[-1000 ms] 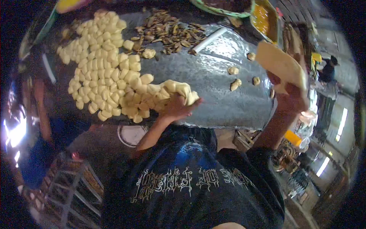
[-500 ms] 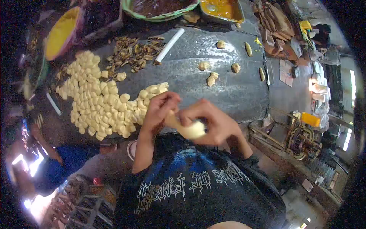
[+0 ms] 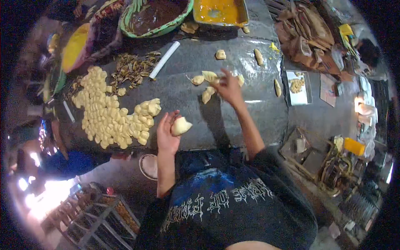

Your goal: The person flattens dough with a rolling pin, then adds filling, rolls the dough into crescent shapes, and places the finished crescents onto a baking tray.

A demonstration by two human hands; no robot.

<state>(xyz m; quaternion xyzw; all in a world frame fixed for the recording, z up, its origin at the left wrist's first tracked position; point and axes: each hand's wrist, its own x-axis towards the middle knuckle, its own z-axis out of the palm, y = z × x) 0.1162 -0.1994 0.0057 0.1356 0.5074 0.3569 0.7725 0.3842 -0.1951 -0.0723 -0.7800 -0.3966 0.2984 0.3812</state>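
Note:
My left hand (image 3: 167, 137) is cupped around a pale, smooth lump of dough (image 3: 181, 126), just above the table's near edge. My right hand (image 3: 229, 89) reaches out over the dark table, blurred by motion, with a flat scrap of dough (image 3: 209, 76) at its fingertips. Close around that hand lie small dough lumps: one at its left (image 3: 197, 80), one below its fingers (image 3: 207, 95) and one partly hidden behind it (image 3: 241, 79). To the left spreads a large heap of rounded dough pieces (image 3: 110, 118).
Beyond the heap lie brown strips (image 3: 132, 68) and a white stick (image 3: 164, 59). At the back stand a green-rimmed basin (image 3: 157, 31) of dark filling and a tray (image 3: 248, 16) of orange liquid. Another person's blue clothing (image 3: 75, 162) shows at left; a machine (image 3: 335, 168) stands at right.
My hands, together on the dough before, have come apart. The right has moved forward to the loose lumps with a scrap; the left keeps the larger lump. The view has shifted slightly.

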